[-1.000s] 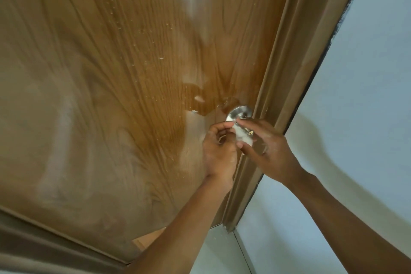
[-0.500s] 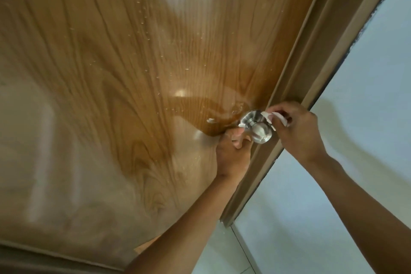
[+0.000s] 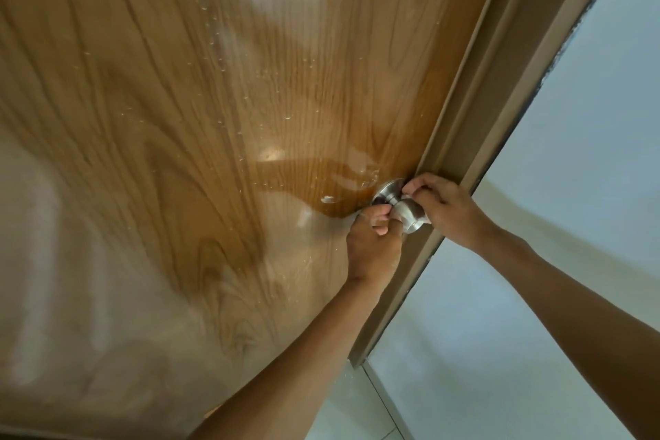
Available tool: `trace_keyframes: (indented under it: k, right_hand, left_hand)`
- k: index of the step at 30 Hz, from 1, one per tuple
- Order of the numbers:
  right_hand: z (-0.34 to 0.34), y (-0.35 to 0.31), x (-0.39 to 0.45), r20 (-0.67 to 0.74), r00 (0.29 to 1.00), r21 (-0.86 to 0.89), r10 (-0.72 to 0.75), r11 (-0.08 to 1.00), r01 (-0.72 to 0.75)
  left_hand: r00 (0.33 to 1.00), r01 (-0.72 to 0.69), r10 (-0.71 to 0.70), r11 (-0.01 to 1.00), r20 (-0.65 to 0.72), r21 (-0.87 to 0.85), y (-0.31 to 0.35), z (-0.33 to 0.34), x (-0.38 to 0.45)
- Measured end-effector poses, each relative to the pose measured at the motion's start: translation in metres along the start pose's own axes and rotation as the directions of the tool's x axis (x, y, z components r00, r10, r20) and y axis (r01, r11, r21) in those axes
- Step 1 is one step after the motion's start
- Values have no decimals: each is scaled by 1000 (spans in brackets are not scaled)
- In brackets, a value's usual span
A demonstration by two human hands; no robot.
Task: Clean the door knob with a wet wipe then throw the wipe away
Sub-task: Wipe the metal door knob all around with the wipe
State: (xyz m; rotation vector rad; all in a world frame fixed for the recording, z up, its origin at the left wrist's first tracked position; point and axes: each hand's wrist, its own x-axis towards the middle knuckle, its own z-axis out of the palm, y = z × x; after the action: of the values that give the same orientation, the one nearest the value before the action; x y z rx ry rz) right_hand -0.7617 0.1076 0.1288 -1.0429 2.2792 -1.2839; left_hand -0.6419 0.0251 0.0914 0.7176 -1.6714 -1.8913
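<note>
Here both hands point(image 3: 371, 243) point(image 3: 443, 211) curl fingers around the door knob point(image 3: 407, 212), the wipe hidden.

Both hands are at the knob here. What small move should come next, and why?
Probably draw the wipe back and forth round the neck of the door knob. The left hand and right hand pinch it on opposite sides, behind the ball, near the round plate.

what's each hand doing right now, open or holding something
Left hand: fingers curled round the door knob neck.
Right hand: fingers curled at the knob's base; the wipe is not visible.
</note>
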Motion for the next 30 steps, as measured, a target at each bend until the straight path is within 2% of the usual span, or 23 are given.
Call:
trace_keyframes:
  k: [2, 4, 8, 10, 12, 15, 19, 21, 25, 28, 30]
  right_hand:
    - [9, 5, -1, -31, 999, 92, 34, 995, -31]
    - [17, 8, -4, -94, 995, 154, 14, 988, 0]
    - [24, 9, -13, -281, 954, 89, -106, 987, 136]
    - [25, 8, -16, -322, 931, 54, -169, 979, 196]
    - [23, 8, -18, -294, 918, -7, -266, 961, 276]
    - [17, 10, -21, -140, 902, -116, -408, 912, 394]
    - [9, 8, -20, 31, 872, -208, -488, 850, 483]
    - [7, 6, -17, 28, 876, -208, -481, 854, 476]
    - [9, -1, -11, -70, 905, -161, -420, 900, 405]
    - [12, -8, -10, -89, 913, -216, -397, 903, 372]
    - [13, -11, -10, -50, 905, -288, -423, 873, 393]
  left_hand:
    - [1000, 2, -2, 1000, 8, 6, 1, 0, 0]
    - [1000, 2, -2, 1000, 12, 10, 1, -2, 0]
    - [999, 12, -12, 1000, 31, 5, 2, -6, 1]
    - [999, 13, -14, 1000, 32, 14, 3, -6, 2]
    - [999, 19, -19, 1000, 34, 3, 4, -6, 3]
    - [999, 32, -32, 999, 27, -21, 4, -4, 3]
    - [1000, 12, -12, 1000, 29, -11, 2, -5, 4]
    - [1000, 4, -4, 1000, 21, -10, 1, -4, 4]
    - [1000, 15, -15, 999, -27, -28, 1, -2, 3]
    - [999, 8, -9, 1000, -45, -19, 0, -2, 3]
    - [999, 2, -4, 1000, -53, -25, 0, -2, 1]
